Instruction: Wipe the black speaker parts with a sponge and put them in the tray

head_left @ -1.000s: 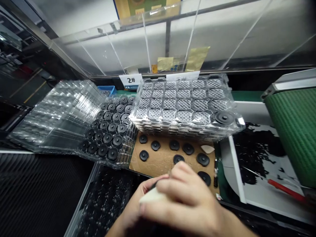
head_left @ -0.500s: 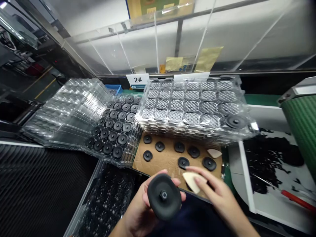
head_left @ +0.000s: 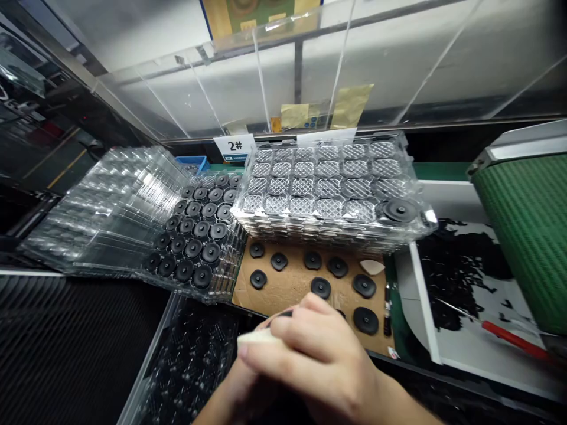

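Observation:
My right hand [head_left: 310, 354] lies over my left hand [head_left: 239, 383], low in the view. It is shut on a cream wedge-shaped sponge [head_left: 259, 336], pressed against a black rubber disc [head_left: 283, 314]. The disc sits in my left hand and is almost entirely hidden. Just beyond my fingers, several similar discs, such as one [head_left: 321, 287], lie on a brown cardboard sheet [head_left: 292, 289]. A second cream sponge [head_left: 372, 267] rests there too. More discs fill a clear plastic tray [head_left: 225, 277] to the left.
A stack of clear trays [head_left: 328, 189] stands behind the cardboard, with one disc [head_left: 400, 210] on top. More clear trays [head_left: 106, 218] lie left. Below sits a bin of small black parts [head_left: 190, 366]. Right are a white tray of black scraps [head_left: 460, 277] and a red-handled tool [head_left: 514, 342].
My hands have come together. The disc, held up in my left hand half a second ago, is now covered by my right hand, and the sponge is pressed on it.

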The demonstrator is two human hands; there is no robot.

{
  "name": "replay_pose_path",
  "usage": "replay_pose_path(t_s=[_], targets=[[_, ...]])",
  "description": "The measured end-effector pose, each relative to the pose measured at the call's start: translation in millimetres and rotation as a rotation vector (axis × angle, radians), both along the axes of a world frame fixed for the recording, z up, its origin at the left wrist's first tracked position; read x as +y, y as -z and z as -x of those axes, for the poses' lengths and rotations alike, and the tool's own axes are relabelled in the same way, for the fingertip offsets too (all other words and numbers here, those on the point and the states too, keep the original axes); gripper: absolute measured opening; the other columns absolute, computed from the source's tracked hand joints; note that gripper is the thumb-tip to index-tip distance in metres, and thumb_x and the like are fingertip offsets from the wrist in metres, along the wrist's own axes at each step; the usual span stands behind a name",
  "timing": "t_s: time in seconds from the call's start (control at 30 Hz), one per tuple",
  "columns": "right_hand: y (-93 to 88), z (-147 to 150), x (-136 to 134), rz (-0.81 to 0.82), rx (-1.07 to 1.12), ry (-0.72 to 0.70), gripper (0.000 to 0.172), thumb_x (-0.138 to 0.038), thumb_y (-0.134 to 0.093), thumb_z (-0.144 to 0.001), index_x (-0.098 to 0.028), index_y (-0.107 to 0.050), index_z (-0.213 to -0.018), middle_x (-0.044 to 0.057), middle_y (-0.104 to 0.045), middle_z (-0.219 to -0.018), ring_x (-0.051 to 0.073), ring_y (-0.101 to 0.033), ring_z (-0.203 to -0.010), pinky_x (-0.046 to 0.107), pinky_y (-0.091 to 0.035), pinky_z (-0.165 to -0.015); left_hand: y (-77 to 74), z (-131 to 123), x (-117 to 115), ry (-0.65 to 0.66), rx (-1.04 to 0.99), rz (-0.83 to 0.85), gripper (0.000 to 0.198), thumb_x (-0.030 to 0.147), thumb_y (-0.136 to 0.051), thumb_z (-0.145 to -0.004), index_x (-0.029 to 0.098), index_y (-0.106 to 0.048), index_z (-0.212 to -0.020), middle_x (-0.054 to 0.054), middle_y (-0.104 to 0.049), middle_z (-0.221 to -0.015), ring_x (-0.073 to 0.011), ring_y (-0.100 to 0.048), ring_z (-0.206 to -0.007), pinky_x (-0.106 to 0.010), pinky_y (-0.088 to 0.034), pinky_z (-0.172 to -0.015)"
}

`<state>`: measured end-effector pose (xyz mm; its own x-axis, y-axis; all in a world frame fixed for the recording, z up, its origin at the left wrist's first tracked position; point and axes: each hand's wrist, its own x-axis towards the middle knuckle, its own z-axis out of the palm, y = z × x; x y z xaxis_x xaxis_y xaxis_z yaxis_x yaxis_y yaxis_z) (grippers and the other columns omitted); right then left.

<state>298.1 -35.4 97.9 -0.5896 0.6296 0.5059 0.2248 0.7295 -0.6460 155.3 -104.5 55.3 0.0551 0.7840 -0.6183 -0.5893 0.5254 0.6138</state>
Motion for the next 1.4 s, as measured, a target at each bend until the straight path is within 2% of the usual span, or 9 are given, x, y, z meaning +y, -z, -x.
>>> replay_pose_path(t_s=[0.17,0.33,0.43,0.6,0.77,0.83,1.0,1.13,1.4], targets=[[36.7,-17.7,3.7,0.405,-0.137,0.251,0.022,-0.024,-0.047,-0.088,-0.022,-0.066,-0.099,0.003,-0.070,-0.082,0.017,-0.060,-0.069,0.030,-0.043,-0.063,6.2,3.7,9.7,-0.123,-0.071,-0.068,0.047,0.047,-0.067,-0.068,0.024,-0.065,-0.109,-0.003,-0.069,-0.110,-0.0194,-0.066,-0.093,-0.029,-0.049,-0.087],[88.1,-36.3,-27.0,0.987,0.003,0.263,0.026,-0.042,-0.056,-0.082,-0.025,-0.072,-0.091,0.003,-0.074,-0.094,0.024,-0.067,-0.087,0.031,-0.052,-0.078,2.3,8.6,15.6,-0.293,-0.252,-0.020,0.044,0.036,-0.073,-0.065,0.025,-0.066,-0.107,-0.005,-0.071,-0.108,-0.0235,-0.062,-0.106,-0.032,-0.044,-0.095],[93.4,-38.4,-30.5,1.081,0.023,0.351,0.031,-0.045,-0.058,-0.080,-0.022,-0.073,-0.093,0.006,-0.073,-0.099,0.027,-0.065,-0.096,0.035,-0.051,-0.084,1.4,7.6,15.5,-0.288,-0.254,-0.006,0.047,0.036,-0.071,-0.067,0.024,-0.063,-0.112,-0.006,-0.070,-0.110,-0.0239,-0.062,-0.106,-0.033,-0.044,-0.096],[46.6,-16.4,-13.1,0.693,0.189,0.515,0.028,-0.034,-0.049,-0.088,-0.023,-0.061,-0.111,0.006,-0.067,-0.104,0.020,-0.063,-0.087,0.028,-0.051,-0.070,2.5,-2.5,16.9,-0.235,-0.204,-0.010,0.052,0.035,-0.073,-0.065,0.024,-0.061,-0.115,-0.006,-0.069,-0.111,-0.0220,-0.063,-0.103,-0.031,-0.046,-0.093],[15.5,4.5,-9.8,0.373,0.080,0.146,0.027,-0.012,-0.045,-0.087,-0.022,-0.059,-0.109,0.003,-0.068,-0.092,0.016,-0.059,-0.076,0.030,-0.045,-0.069,5.1,-4.6,15.1,-0.154,-0.091,-0.004,0.043,0.034,-0.069,-0.071,0.025,-0.062,-0.113,-0.006,-0.068,-0.113,-0.0201,-0.063,-0.101,-0.026,-0.050,-0.082],[14.3,5.0,-7.5,0.470,-0.037,0.019,0.026,-0.011,-0.045,-0.087,-0.023,-0.061,-0.103,0.000,-0.068,-0.089,0.015,-0.059,-0.074,0.027,-0.044,-0.066,5.5,-3.9,14.2,-0.152,-0.069,-0.003,0.041,0.034,-0.071,-0.069,0.027,-0.064,-0.109,-0.004,-0.069,-0.112,-0.0196,-0.064,-0.098,-0.024,-0.050,-0.080],[18.6,8.1,-3.4,0.337,0.029,0.200,0.026,-0.014,-0.042,-0.088,-0.016,-0.058,-0.108,0.006,-0.067,-0.089,0.017,-0.057,-0.074,0.032,-0.044,-0.069,1.5,-4.7,15.9,-0.111,-0.146,0.075,0.030,0.034,-0.074,-0.065,0.023,-0.071,-0.094,-0.003,-0.074,-0.092,-0.0157,-0.066,-0.087,-0.021,-0.050,-0.076],[17.0,-8.0,-9.0,0.434,-0.047,-0.031,0.025,-0.011,-0.046,-0.086,-0.022,-0.059,-0.103,0.000,-0.067,-0.082,0.013,-0.057,-0.068,0.026,-0.044,-0.065,-3.1,0.6,20.6,-0.129,-0.139,0.157,0.049,0.037,-0.083,-0.050,0.025,-0.071,-0.096,-0.004,-0.074,-0.099,-0.0167,-0.066,-0.089,-0.021,-0.051,-0.075],[25.6,-5.8,2.0,0.199,-0.188,0.181,0.031,-0.010,-0.039,-0.085,-0.018,-0.064,-0.101,0.004,-0.063,-0.070,0.016,-0.051,-0.059,0.030,-0.038,-0.059,-2.5,12.5,27.6,-0.171,-0.218,0.156,0.040,0.027,-0.080,-0.058,0.024,-0.071,-0.097,-0.005,-0.074,-0.099,-0.0136,-0.067,-0.089,-0.020,-0.049,-0.080]])
